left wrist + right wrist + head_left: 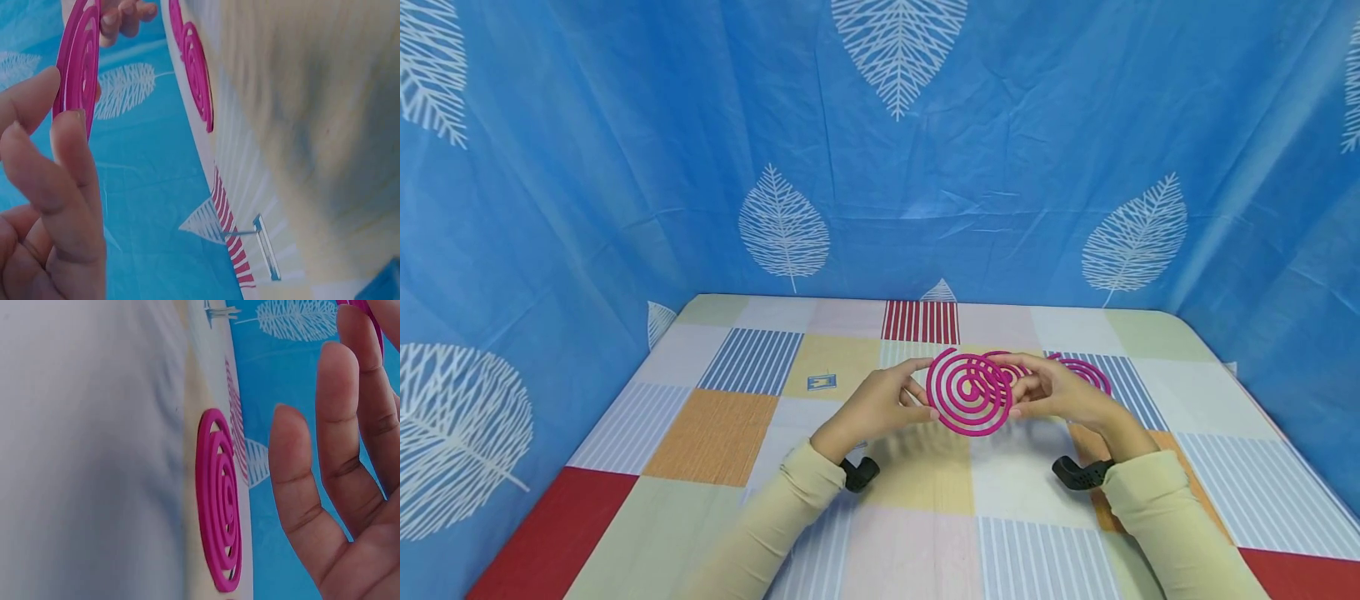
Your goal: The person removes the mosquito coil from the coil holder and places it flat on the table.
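Observation:
A pink spiral mosquito coil is held up above the table, facing the head camera. My left hand pinches its left edge between thumb and fingers. At the opposite edge, the thumb and index finger of my right hand grip the coil, while the other fingers spread free in the right wrist view. Behind the held coil, a second pink coil lies flat on the table, partly hidden in the head view. Farther right lies another pink coil, partly covered by the right hand.
A small rectangular stand with a thin upright prong sits left of the hands. Some blue object shows at the left wrist view's corner, its kind unclear. A patchwork cloth covers the table; a blue leaf-print curtain surrounds it.

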The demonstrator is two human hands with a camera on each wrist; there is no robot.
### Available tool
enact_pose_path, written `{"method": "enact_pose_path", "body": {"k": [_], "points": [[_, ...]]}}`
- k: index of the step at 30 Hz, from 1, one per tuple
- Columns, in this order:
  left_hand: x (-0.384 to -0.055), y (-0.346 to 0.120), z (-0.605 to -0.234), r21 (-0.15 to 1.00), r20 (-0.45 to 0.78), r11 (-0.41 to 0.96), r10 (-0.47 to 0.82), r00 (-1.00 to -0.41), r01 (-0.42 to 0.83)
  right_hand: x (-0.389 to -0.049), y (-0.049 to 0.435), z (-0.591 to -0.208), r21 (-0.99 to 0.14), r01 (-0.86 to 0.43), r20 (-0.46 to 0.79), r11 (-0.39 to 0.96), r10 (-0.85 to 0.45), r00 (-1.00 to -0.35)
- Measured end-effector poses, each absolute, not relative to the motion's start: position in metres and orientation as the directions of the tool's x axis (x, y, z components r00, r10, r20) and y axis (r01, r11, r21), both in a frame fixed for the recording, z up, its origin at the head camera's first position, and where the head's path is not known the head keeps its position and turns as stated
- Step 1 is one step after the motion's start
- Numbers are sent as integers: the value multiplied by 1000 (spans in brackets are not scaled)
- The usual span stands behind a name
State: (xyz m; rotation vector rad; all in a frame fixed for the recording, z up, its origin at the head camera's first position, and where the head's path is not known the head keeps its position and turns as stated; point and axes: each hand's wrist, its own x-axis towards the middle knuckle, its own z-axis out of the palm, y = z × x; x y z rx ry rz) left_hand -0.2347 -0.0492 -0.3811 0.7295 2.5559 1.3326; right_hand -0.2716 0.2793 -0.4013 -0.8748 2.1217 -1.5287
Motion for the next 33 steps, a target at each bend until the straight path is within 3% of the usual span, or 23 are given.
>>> {"method": "enact_pose_path", "body": {"k": [17, 27, 33], "points": [[-230, -24, -399, 822, 31, 477, 506, -862, 309, -260, 305, -407, -950, -194, -17, 242, -666, -746], [-230, -14, -406, 893, -75, 415, 521, -850, 176, -260, 314, -406, -963, -153, -50, 224, -701, -711], [-231, -7, -409, 902, -145, 416, 540, -829, 113, -258, 321, -409, -930, -182, -88, 318, -676, -732]]}}
